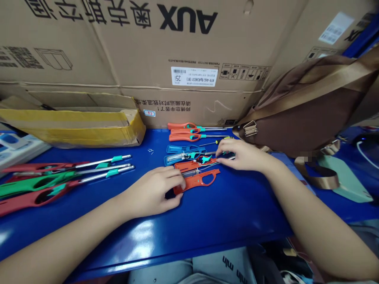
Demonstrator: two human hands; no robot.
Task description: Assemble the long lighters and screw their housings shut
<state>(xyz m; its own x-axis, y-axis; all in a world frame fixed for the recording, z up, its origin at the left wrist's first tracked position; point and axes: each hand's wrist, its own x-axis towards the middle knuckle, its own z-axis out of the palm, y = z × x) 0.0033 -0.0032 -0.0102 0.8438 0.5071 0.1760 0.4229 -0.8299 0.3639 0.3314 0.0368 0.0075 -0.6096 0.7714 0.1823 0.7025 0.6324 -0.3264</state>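
Note:
My left hand (160,189) curls its fingers and thumb around the butt end of an orange lighter casing half (204,180), which lies flat with its trigger loop to the right. Just behind it is an opened orange stick lighter (189,163) with a turquoise trigger. At that lighter's front end, my right hand (242,154) pinches what looks like its metal tube (229,158); the fingers partly hide it. Farther back lie an opened blue lighter (174,158) with a clear tank and a blue casing half (180,149). A yellow-handled screwdriver (217,142) rests behind my right fingers.
Several assembled orange lighters (185,137) lie at the back. Red and green lighters (62,179) are at left, near a yellow-taped cardboard box (89,128). A brown bag (302,106) stands at right on the blue table (225,221). Large cardboard (133,51) walls the back.

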